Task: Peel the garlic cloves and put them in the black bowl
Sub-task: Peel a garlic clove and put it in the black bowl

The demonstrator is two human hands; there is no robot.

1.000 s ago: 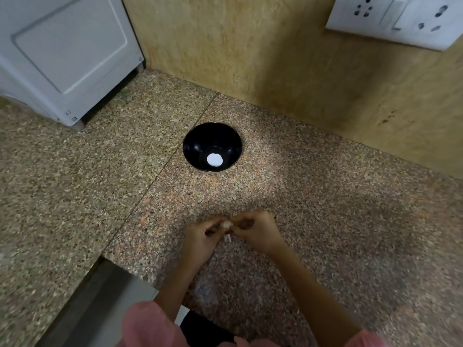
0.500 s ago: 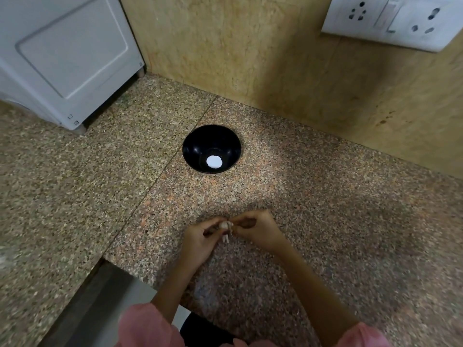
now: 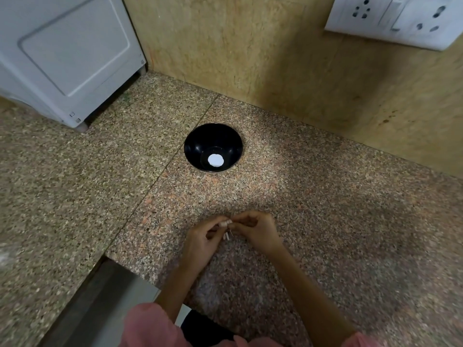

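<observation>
A small pale garlic clove sits between the fingertips of both hands, just above the granite counter. My left hand pinches it from the left and my right hand pinches it from the right. Thin white strips of skin hang below the clove. The black bowl stands farther back on the counter, apart from my hands, with a bright white round spot at its bottom.
The speckled granite counter runs to a tan wall behind the bowl. A white appliance stands at the back left. A white socket plate is on the wall, top right. The counter edge drops off at lower left.
Both hands stay together at the clove near the front of the counter. More loose skin now hangs below the clove. The bowl has not moved.
</observation>
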